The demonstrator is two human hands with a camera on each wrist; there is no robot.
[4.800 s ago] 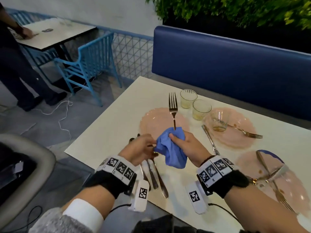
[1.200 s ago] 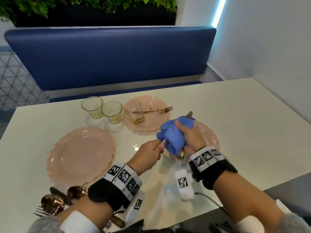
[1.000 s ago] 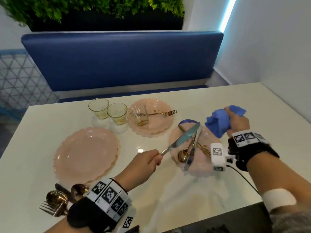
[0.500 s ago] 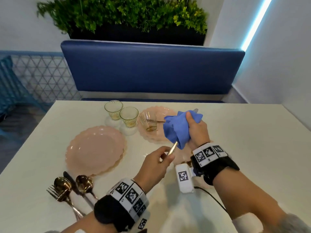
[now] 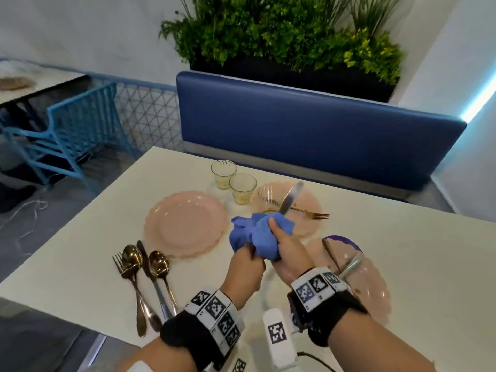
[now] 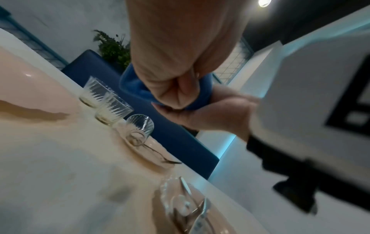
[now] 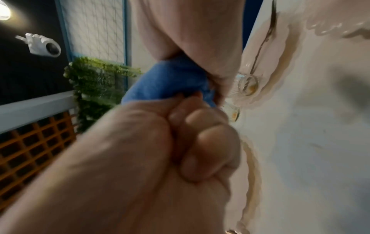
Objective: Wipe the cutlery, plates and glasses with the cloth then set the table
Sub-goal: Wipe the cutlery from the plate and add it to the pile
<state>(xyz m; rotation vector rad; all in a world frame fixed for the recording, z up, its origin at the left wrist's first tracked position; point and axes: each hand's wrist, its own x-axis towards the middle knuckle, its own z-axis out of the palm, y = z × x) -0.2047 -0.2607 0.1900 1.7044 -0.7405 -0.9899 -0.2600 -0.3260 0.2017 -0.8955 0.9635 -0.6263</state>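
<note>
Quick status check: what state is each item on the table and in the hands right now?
knife: in the air, blade sticking out of the cloth
blue cloth: bunched around the knife, gripped by the right hand
left hand: fist at the cloth's lower end
two glasses: upright, residue inside
third glass: tipped on dirty plate
left plate: bare

My left hand (image 5: 245, 267) is up over the table, made into a fist. Its fingers (image 7: 208, 142) are curled tight, with the thumb folded over them. My right hand (image 5: 287, 253) is just beside it, and the two hands touch. My right fingers are curled too, and my right thumb (image 5: 276, 232) points up and away from me. Both wrists have black bands with little square patterns. Both arms reach forward.
</note>
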